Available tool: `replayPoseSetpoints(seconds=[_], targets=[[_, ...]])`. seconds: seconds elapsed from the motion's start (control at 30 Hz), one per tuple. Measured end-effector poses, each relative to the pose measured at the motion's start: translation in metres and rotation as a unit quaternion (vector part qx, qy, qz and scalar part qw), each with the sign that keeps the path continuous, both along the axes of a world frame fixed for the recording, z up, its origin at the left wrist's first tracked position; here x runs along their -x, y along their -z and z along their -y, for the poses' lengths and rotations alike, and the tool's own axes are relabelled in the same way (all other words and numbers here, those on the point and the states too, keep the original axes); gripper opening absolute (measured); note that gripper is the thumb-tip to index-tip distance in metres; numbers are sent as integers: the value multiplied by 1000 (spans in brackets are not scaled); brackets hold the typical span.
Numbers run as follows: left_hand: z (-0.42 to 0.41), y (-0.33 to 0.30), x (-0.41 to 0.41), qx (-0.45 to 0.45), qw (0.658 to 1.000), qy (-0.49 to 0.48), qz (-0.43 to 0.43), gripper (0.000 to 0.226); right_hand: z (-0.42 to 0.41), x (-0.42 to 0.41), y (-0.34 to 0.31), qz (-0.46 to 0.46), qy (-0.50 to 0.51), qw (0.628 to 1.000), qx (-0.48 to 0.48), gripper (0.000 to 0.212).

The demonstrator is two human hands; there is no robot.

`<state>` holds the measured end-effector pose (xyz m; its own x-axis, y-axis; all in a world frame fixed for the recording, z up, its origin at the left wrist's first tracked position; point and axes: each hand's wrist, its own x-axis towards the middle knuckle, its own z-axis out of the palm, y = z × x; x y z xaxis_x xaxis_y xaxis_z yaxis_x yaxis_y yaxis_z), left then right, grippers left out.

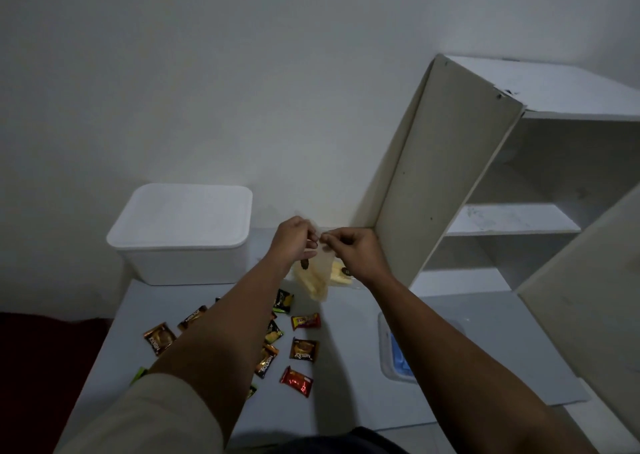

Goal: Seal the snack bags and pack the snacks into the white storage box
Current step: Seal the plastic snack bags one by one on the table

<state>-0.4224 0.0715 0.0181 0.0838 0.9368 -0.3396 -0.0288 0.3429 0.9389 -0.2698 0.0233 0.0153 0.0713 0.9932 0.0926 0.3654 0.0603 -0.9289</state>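
Observation:
I hold a clear plastic snack bag [317,277] with yellow pieces inside, raised above the table. My left hand [292,238] and my right hand [351,247] both pinch its top edge, fingertips almost touching. A second clear bag with yellow snacks [341,277] lies on the table behind it, partly hidden by my right wrist. The white storage box [183,235] stands at the back left with its lid on. Several small wrapped snacks lie on the table below my arms, among them a brown packet [304,349] and a red packet [296,381].
The white table [353,367] carries a white lid with a blue item [394,353] at the right. A white shelf unit [512,218] with open doors stands at the right; its left door [440,176] reaches close to my right hand. A wall rises behind.

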Motion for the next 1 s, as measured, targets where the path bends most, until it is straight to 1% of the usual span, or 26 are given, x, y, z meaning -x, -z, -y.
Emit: replayPoseSetpoints(seconds=[0.1, 0.27, 0.5, 0.6, 0.73, 0.87, 1.0], targets=[[-4, -2, 8, -20, 999, 17, -18, 16, -2, 6, -8, -34, -9, 999, 7, 18], [-9, -7, 17, -66, 991, 79, -86, 21, -16, 18, -11, -69, -12, 997, 35, 21], [-7, -17, 22, -106, 978, 144, -112, 26, -28, 21, -13, -112, 18, 991, 76, 18], [-7, -20, 23, -116, 977, 133, -120, 25, -30, 21, -22, -111, 5, 991, 73, 17], [-7, -23, 22, -162, 966, 98, -178, 27, -26, 23, -29, -124, -24, 990, 68, 16], [-6, -23, 22, -214, 942, 113, -234, 31, -26, 22, -29, -134, -5, 988, 74, 19], [-5, -28, 22, -225, 939, 128, -228, 29, -26, 25, -28, -152, 28, 985, 81, 15]])
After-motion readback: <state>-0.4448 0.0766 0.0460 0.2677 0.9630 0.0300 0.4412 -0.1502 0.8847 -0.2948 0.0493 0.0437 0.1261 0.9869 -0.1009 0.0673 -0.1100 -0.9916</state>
